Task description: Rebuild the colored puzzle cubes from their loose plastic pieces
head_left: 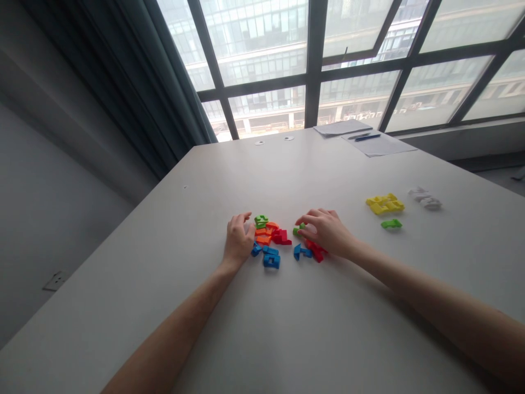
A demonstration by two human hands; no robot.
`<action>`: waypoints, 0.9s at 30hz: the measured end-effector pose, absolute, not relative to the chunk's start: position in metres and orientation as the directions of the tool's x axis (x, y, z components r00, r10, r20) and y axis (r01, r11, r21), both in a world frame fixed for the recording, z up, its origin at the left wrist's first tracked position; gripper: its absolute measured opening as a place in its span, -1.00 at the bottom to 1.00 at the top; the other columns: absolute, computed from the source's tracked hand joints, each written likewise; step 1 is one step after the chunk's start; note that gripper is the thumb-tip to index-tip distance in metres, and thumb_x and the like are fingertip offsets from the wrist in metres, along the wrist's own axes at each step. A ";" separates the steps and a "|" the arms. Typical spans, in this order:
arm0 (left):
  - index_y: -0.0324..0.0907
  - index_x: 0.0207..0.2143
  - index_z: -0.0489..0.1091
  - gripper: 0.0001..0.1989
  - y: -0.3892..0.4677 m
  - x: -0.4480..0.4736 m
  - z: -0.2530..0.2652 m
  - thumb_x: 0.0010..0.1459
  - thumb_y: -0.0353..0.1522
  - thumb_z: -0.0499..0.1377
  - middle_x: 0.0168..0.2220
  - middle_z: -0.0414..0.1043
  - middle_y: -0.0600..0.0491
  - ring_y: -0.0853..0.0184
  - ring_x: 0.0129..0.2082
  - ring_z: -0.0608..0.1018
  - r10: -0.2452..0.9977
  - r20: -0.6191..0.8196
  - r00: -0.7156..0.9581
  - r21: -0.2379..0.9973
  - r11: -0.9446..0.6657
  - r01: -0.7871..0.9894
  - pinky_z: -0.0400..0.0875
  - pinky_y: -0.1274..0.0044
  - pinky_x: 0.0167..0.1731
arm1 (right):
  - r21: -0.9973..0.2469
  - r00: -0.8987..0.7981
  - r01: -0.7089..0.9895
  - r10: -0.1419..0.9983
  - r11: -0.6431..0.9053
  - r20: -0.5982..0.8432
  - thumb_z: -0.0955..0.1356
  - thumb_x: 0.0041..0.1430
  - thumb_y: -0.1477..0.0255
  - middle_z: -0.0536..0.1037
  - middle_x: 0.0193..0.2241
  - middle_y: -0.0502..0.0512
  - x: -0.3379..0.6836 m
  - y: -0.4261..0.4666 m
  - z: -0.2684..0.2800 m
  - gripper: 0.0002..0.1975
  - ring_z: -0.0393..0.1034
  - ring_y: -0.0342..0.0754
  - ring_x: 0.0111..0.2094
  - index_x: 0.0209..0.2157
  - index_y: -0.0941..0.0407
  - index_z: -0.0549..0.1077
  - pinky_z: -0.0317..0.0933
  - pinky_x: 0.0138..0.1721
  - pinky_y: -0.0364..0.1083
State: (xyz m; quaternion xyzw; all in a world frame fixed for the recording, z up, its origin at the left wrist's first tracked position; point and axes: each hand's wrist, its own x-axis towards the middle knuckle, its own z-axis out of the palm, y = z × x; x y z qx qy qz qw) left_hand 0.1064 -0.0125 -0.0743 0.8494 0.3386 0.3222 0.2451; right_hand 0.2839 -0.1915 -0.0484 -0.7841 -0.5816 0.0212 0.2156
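Small plastic pieces lie in a loose pile on the white table [229, 323]. At the pile's left edge, my left hand [239, 241] rests with its fingers curved and the thumb apart, holding nothing I can see. Close to it are a green piece [261, 221], orange pieces [263, 239] and blue pieces [271, 260]. My right hand [326, 230] pinches a small green piece [297, 231] between thumb and fingertips. Red pieces [315, 251] lie partly hidden under that hand, beside a blue piece [302, 252]. Another red piece [281, 237] sits mid-pile.
Farther right lie yellow pieces [384, 203], white pieces [425, 198] and a single green piece [391, 224]. Paper sheets [379, 146] with pens [366, 137] are at the far edge, before the window. A dark curtain [135, 82] hangs on the left.
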 end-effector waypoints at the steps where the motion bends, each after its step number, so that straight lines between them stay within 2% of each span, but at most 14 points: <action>1: -0.28 -0.10 0.37 -0.70 -0.011 0.106 -0.074 0.11 -0.43 0.03 -0.12 0.42 -0.13 0.15 -0.06 0.44 0.744 0.380 0.550 0.648 -0.638 0.415 0.32 0.29 0.05 | -0.354 0.323 0.905 0.921 -0.235 0.216 0.32 0.24 0.24 0.55 -0.19 0.09 0.284 -0.192 -0.048 -0.81 0.36 0.06 -0.11 -0.20 -0.03 0.55 0.06 -0.03 0.07; 5: -0.22 -0.27 0.38 -0.83 -0.008 0.104 -0.074 0.09 -0.36 0.08 -0.21 0.40 -0.10 0.14 -0.11 0.44 0.745 0.373 0.553 0.632 -0.640 0.437 0.36 0.27 -0.01 | -0.336 0.317 0.911 0.926 -0.238 0.206 0.24 0.31 0.30 0.55 -0.17 0.11 0.286 -0.193 -0.047 -0.75 0.37 0.05 -0.11 -0.18 -0.03 0.56 0.05 -0.04 0.07; 10: -0.19 -0.34 0.41 -0.87 -0.007 0.103 -0.071 0.08 -0.35 0.10 -0.22 0.40 -0.07 0.13 -0.12 0.43 0.692 0.376 0.616 0.558 -0.700 0.445 0.32 0.27 0.03 | -0.417 0.293 0.882 0.948 -0.217 0.126 0.27 0.24 0.45 0.56 -0.16 0.05 0.300 -0.195 -0.044 -0.76 0.37 0.03 -0.09 -0.19 -0.06 0.55 0.03 0.00 0.08; 14: -0.18 -0.35 0.40 -0.87 -0.008 0.102 -0.072 0.10 -0.35 0.07 -0.21 0.40 -0.07 0.13 -0.10 0.42 0.681 0.371 0.631 0.560 -0.707 0.433 0.32 0.28 0.02 | -0.465 0.254 0.868 0.960 -0.172 0.119 0.32 0.21 0.38 0.56 -0.18 0.05 0.309 -0.196 -0.046 -0.84 0.38 0.04 -0.10 -0.24 -0.05 0.55 0.04 0.01 0.10; 18: -0.17 -0.37 0.39 -0.87 -0.007 0.102 -0.072 0.12 -0.35 0.07 -0.21 0.40 -0.06 0.14 -0.11 0.42 0.671 0.374 0.640 0.562 -0.713 0.419 0.32 0.29 0.01 | -0.490 0.259 0.861 0.946 -0.136 0.193 0.33 0.21 0.34 0.57 -0.20 0.06 0.312 -0.194 -0.052 -0.86 0.41 0.01 -0.17 -0.28 0.00 0.54 0.11 -0.02 0.07; 22: -0.17 -0.39 0.38 -0.87 -0.007 0.102 -0.071 0.14 -0.35 0.06 -0.22 0.39 -0.06 0.15 -0.11 0.41 0.662 0.375 0.649 0.562 -0.719 0.409 0.32 0.29 0.02 | -0.608 0.296 0.791 0.913 -0.069 0.281 0.32 0.20 0.27 0.60 -0.25 0.06 0.309 -0.194 -0.051 -0.82 0.45 -0.02 -0.23 -0.26 0.04 0.52 0.21 -0.10 0.00; 27: -0.17 -0.41 0.37 -0.88 -0.006 0.101 -0.072 0.14 -0.36 0.07 -0.22 0.39 -0.07 0.14 -0.11 0.41 0.652 0.382 0.656 0.554 -0.729 0.402 0.32 0.28 0.01 | -0.768 0.342 0.641 0.890 0.013 0.301 0.36 0.13 0.14 0.61 -0.26 0.08 0.302 -0.195 -0.044 -0.70 0.47 0.00 -0.23 -0.24 0.06 0.53 0.29 -0.15 0.00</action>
